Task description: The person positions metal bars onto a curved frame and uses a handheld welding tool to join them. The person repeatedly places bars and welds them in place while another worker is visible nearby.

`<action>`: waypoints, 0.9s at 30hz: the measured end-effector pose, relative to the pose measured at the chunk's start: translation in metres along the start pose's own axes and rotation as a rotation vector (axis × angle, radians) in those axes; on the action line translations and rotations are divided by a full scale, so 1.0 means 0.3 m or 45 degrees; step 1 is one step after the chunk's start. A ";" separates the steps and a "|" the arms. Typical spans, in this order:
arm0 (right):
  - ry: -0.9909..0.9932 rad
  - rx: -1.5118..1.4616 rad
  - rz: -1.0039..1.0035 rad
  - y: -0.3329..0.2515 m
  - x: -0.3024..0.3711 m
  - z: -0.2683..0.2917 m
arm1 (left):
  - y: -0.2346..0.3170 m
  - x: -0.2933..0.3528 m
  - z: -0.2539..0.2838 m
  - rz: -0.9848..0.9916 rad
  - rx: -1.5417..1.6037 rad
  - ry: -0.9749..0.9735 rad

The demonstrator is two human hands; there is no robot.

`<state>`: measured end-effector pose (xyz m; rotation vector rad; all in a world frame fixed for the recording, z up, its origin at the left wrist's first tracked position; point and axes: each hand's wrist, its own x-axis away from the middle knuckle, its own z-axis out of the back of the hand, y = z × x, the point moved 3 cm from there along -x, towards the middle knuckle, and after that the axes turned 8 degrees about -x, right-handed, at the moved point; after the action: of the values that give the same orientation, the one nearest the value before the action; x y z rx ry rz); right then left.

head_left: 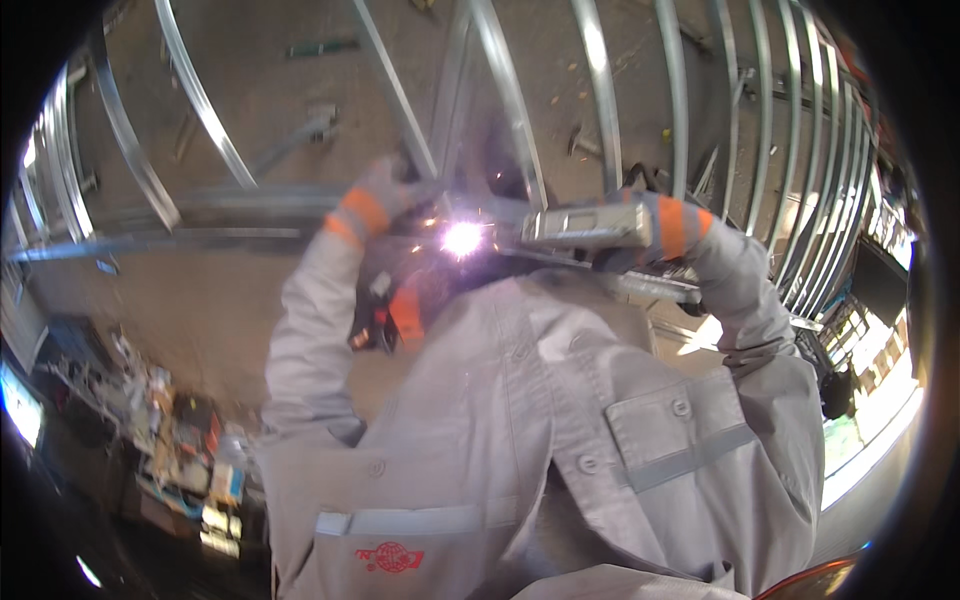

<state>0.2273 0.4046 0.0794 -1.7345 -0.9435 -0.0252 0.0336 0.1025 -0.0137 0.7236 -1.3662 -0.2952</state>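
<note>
A dazzling welding arc [462, 238] with sparks burns at the joint of a metal frame. My left hand [390, 190], in a grey glove with an orange band, is closed at the lower end of a thin metal bar [408, 110], left of the arc; its fingertips are blurred. To the right, my right hand [645, 235], in a matching glove, grips a pale, boxy handheld welder [588, 226] that points toward the arc. Glare and smoke hide the welder's tip and the joint. Most of my right fingers are behind the welder.
Upright metal bars [600, 90] run across the far side, joined to a long rail [220, 215]. An orange and black object [402, 312] lies below the arc. Cluttered tools and boxes [190, 450] are at lower left. A hammer-like tool [585, 143] lies beyond the bars.
</note>
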 end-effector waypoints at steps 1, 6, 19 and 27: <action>0.074 -0.020 0.001 -0.015 0.014 -0.002 | 0.030 0.010 0.004 -0.073 -0.289 0.096; 0.453 0.291 -0.144 -0.074 0.117 -0.060 | 0.127 0.228 0.046 -0.255 -0.327 0.531; 1.591 0.444 0.392 0.005 0.378 -0.562 | 0.346 -0.016 0.087 -0.785 -0.135 0.640; 1.533 0.497 0.661 0.066 0.146 -0.486 | 0.073 0.071 0.160 -0.605 -0.344 1.240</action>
<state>0.3308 0.3093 0.1408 -1.2052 0.3694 -0.4576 -0.0123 0.0924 0.0181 0.7999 -0.2171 -0.4149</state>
